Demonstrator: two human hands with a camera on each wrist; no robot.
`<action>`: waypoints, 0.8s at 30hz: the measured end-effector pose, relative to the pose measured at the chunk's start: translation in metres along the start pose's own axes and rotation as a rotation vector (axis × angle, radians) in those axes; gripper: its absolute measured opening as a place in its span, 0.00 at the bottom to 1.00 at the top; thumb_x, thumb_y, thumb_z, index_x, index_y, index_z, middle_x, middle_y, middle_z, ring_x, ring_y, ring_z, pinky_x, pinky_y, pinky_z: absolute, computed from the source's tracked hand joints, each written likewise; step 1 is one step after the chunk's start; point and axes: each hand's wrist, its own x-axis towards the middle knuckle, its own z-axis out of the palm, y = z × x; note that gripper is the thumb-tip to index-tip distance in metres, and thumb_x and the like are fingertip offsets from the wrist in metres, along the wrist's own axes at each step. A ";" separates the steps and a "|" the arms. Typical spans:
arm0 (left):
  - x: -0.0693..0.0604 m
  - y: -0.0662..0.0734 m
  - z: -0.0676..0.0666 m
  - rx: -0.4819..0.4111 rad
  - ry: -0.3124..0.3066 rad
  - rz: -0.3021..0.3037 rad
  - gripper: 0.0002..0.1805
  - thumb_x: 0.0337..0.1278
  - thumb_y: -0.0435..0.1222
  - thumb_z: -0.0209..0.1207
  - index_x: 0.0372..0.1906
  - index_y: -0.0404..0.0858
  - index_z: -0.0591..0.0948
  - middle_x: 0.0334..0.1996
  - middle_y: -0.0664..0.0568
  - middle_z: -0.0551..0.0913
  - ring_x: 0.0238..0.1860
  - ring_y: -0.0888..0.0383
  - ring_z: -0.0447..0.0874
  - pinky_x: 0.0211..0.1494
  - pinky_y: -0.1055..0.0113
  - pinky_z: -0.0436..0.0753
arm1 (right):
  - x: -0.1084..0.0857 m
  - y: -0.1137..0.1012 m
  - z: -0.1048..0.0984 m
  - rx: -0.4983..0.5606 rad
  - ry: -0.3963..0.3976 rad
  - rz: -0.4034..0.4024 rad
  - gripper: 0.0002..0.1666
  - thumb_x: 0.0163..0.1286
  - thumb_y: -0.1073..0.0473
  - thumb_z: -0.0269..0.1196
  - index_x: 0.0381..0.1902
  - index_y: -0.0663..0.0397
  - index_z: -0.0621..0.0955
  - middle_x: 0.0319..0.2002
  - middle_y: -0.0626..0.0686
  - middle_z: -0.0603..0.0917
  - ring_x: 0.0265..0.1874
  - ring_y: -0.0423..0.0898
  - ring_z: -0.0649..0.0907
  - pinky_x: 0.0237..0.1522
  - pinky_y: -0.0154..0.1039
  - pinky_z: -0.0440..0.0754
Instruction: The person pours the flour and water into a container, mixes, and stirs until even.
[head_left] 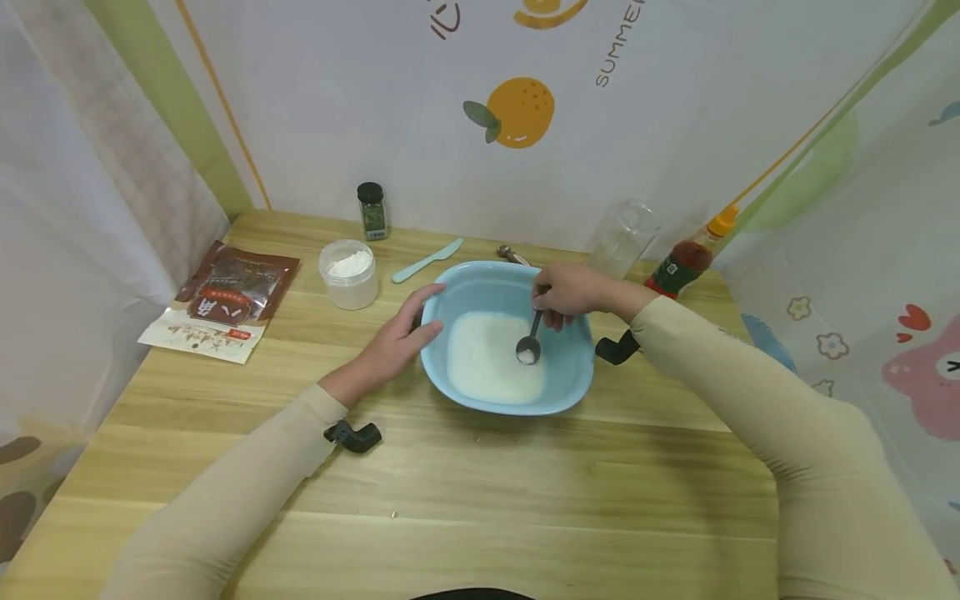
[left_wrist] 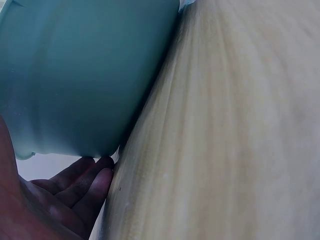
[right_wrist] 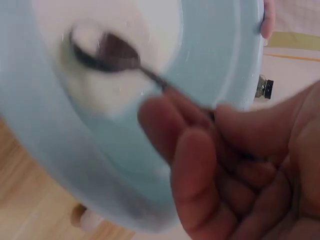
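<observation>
A light blue basin (head_left: 510, 410) holding white liquid (head_left: 491, 367) stands on the wooden table. My right hand (head_left: 564, 292) pinches the handle of a small dark metal spoon (head_left: 528, 350), whose bowl is over the liquid with some white stuff in it. In the right wrist view the spoon (right_wrist: 117, 52) is blurred, gripped between thumb and fingers of the right hand (right_wrist: 215, 165). My left hand (head_left: 397, 337) rests at the basin's left side, thumb at the rim; the left wrist view shows its fingers (left_wrist: 92, 187) against the basin's outer wall (left_wrist: 85, 75), loosely bent.
Left of the basin are a tub of white powder (head_left: 352, 287), a light blue knife (head_left: 427, 261), a spice jar (head_left: 372, 212) and a brown packet (head_left: 228, 296). Behind lie metal spoons (head_left: 513, 255). A clear glass jar (head_left: 622, 242) and a red sauce bottle (head_left: 681, 262) stand right.
</observation>
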 end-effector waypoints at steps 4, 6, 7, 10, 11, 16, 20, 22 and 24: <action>0.001 -0.001 0.000 0.008 0.002 0.002 0.33 0.89 0.37 0.52 0.89 0.43 0.59 0.80 0.32 0.69 0.74 0.35 0.78 0.65 0.46 0.90 | 0.001 -0.003 -0.003 -0.107 0.142 0.032 0.15 0.88 0.61 0.57 0.45 0.61 0.88 0.27 0.52 0.89 0.27 0.49 0.87 0.34 0.43 0.85; 0.001 -0.001 0.000 0.008 0.003 0.006 0.34 0.88 0.37 0.52 0.89 0.43 0.59 0.81 0.33 0.67 0.74 0.35 0.77 0.65 0.45 0.90 | 0.002 -0.007 -0.002 -0.138 0.204 0.038 0.16 0.88 0.60 0.56 0.43 0.60 0.87 0.24 0.51 0.87 0.26 0.49 0.84 0.33 0.43 0.82; 0.001 0.000 0.000 0.005 0.002 0.008 0.34 0.88 0.37 0.52 0.89 0.43 0.59 0.82 0.33 0.67 0.74 0.34 0.77 0.65 0.45 0.90 | 0.003 -0.009 -0.001 -0.151 0.231 0.040 0.16 0.88 0.59 0.56 0.42 0.59 0.87 0.23 0.50 0.86 0.26 0.49 0.83 0.33 0.43 0.80; 0.000 0.001 0.000 0.002 0.002 0.008 0.34 0.88 0.37 0.52 0.89 0.43 0.58 0.82 0.32 0.66 0.75 0.33 0.77 0.64 0.46 0.91 | 0.008 -0.016 0.004 -0.147 0.287 0.038 0.17 0.89 0.58 0.56 0.42 0.58 0.88 0.22 0.49 0.84 0.26 0.48 0.80 0.33 0.43 0.77; 0.000 0.001 0.000 0.001 0.003 0.007 0.34 0.88 0.37 0.52 0.89 0.43 0.58 0.82 0.32 0.66 0.75 0.33 0.77 0.63 0.47 0.91 | 0.009 -0.018 0.006 -0.129 0.298 0.033 0.16 0.89 0.58 0.57 0.42 0.58 0.88 0.23 0.49 0.84 0.26 0.48 0.79 0.33 0.43 0.77; -0.002 0.000 0.000 -0.013 0.006 0.011 0.34 0.88 0.35 0.51 0.89 0.42 0.57 0.83 0.32 0.66 0.75 0.33 0.76 0.62 0.47 0.92 | 0.016 -0.025 0.016 -0.012 0.315 -0.036 0.15 0.89 0.59 0.58 0.47 0.60 0.88 0.27 0.50 0.88 0.26 0.47 0.84 0.35 0.42 0.83; -0.002 0.000 -0.001 -0.013 0.006 0.022 0.34 0.88 0.36 0.51 0.89 0.41 0.57 0.81 0.30 0.68 0.74 0.32 0.78 0.62 0.46 0.92 | 0.019 -0.025 0.023 0.138 0.238 -0.125 0.12 0.88 0.61 0.60 0.50 0.62 0.88 0.31 0.52 0.91 0.32 0.52 0.92 0.39 0.49 0.93; -0.001 0.000 -0.001 -0.005 0.002 0.027 0.34 0.88 0.37 0.51 0.89 0.42 0.57 0.79 0.29 0.70 0.73 0.32 0.79 0.63 0.46 0.91 | 0.018 -0.023 0.024 0.190 0.174 -0.159 0.12 0.88 0.62 0.61 0.49 0.62 0.89 0.32 0.53 0.91 0.33 0.55 0.93 0.40 0.54 0.94; -0.001 -0.001 -0.001 0.004 -0.002 0.031 0.34 0.88 0.39 0.51 0.89 0.43 0.57 0.77 0.28 0.72 0.72 0.33 0.80 0.64 0.46 0.91 | 0.015 -0.019 0.023 0.215 0.102 -0.174 0.12 0.87 0.62 0.61 0.48 0.62 0.89 0.32 0.54 0.92 0.34 0.55 0.93 0.41 0.54 0.94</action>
